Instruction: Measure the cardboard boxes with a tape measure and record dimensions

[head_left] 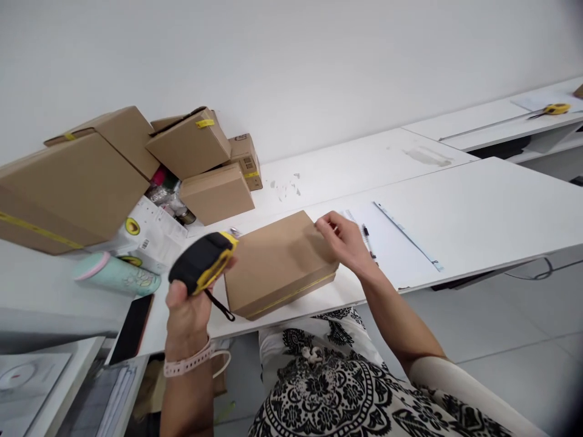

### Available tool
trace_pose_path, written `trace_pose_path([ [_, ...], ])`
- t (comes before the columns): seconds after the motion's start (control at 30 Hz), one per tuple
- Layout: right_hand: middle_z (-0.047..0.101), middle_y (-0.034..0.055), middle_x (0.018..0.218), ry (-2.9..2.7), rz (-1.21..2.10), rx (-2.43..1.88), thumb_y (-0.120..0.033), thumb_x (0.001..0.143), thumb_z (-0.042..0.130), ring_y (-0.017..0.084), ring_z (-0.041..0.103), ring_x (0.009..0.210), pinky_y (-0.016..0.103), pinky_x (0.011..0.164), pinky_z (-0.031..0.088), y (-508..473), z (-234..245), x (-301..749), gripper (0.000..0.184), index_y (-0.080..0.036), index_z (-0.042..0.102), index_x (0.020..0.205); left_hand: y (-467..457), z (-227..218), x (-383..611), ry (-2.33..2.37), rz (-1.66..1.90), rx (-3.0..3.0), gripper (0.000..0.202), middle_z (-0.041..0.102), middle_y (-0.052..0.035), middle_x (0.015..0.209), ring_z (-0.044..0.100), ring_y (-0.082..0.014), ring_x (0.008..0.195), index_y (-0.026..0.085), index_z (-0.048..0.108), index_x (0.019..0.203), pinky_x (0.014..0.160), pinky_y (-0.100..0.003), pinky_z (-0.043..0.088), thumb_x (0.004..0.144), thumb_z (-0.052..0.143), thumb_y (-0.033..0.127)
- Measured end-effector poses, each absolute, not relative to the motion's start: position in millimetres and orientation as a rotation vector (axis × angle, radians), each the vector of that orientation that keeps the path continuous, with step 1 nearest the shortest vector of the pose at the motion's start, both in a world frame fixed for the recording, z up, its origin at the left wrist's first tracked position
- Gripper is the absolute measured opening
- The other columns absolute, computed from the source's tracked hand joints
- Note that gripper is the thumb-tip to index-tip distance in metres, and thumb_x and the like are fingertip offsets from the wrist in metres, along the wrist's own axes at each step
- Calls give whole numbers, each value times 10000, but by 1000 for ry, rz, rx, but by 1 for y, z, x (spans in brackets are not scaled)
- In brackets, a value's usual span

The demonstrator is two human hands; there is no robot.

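Observation:
My left hand point(195, 297) is closed around a black and yellow tape measure point(203, 262), raised in front of the left end of a brown cardboard box point(277, 258). A black wrist strap dangles from the tape measure, and no drawn-out blade can be seen. The box lies flat near the table's front edge, with a yellow tape strip along its near side. At its right end is my right hand point(341, 240), fingers curled together by the far corner. Whether they pinch the box edge or something small is hidden.
Several cardboard boxes point(191, 145) are stacked at the back left. Nearby are a teal bottle point(118, 273) and a black phone point(132, 328). To the right lie a pen point(368, 240), paper point(392, 249) and a ruler-like strip point(407, 235). Another tape measure point(556, 109) sits far right.

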State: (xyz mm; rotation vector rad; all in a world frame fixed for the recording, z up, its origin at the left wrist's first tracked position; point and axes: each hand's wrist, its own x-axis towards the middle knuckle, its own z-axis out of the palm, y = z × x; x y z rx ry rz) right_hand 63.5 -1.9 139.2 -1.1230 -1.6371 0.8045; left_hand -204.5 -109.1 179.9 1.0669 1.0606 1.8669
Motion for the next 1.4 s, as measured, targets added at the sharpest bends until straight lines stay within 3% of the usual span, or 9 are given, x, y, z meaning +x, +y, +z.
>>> trace_pose_path([
  [0.1,633,42,772,-1756,1285,-839,-670,965,399,138,501,616,310,564,386,-17,155,49,536,-219,638,799,-115,184,-184,1038,1570,1031,710,764,-154,1059,629,-515,1179,175,768,981,828,-590,627,454,911,629],
  [0.17,576,20,689,-1755,1523,-709,-737,942,368,115,452,548,292,507,349,-23,159,40,598,-218,598,754,-114,180,-176,1015,1391,1000,776,756,-181,1078,640,-525,1155,161,752,1077,789,-571,641,447,933,576],
  [0.33,364,-47,543,-1674,1712,-628,-742,855,552,90,312,490,271,466,252,-20,157,38,578,-223,458,619,-108,164,-175,995,1292,833,599,760,-191,1061,607,-524,1211,154,738,1062,821,-576,635,557,881,441],
  [0.47,378,-47,544,-1572,1647,-724,-714,808,629,91,303,503,273,480,240,17,145,64,559,-209,504,604,-109,165,-194,1097,1399,796,518,783,-157,963,627,-515,1189,161,761,1011,784,-587,641,610,820,483],
  [0.67,455,-15,658,-1540,1398,-890,-630,811,672,128,381,636,291,611,349,70,104,96,487,-210,527,613,-118,162,-250,1275,1589,622,506,803,-101,831,751,-444,897,187,785,936,642,-567,657,565,837,527],
  [0.8,462,-18,705,-1626,1374,-885,-623,833,640,143,418,704,306,709,378,73,86,87,490,-207,505,613,-126,148,-274,1330,1582,532,433,801,-120,819,751,-434,912,157,779,925,689,-603,644,642,784,485],
  [0.97,548,19,924,-1597,1326,-836,-581,831,667,170,496,850,331,814,410,70,80,76,439,-200,550,648,-124,134,-286,1273,1577,507,422,805,-127,861,762,-414,867,147,780,957,726,-596,643,641,803,426],
  [1.17,609,37,1076,-1502,1382,-829,-559,779,738,181,554,916,352,852,439,72,75,72,375,-200,651,709,-112,132,-296,1244,1565,516,384,804,-133,857,740,-439,973,148,772,961,777,-643,614,682,782,412],
  [1.4,682,69,1186,-1553,1427,-829,-573,773,747,213,606,1012,389,917,439,73,82,70,383,-195,693,755,-97,137,-304,1231,1532,624,455,802,-148,913,757,-409,904,136,761,1021,768,-632,614,696,779,454],
])
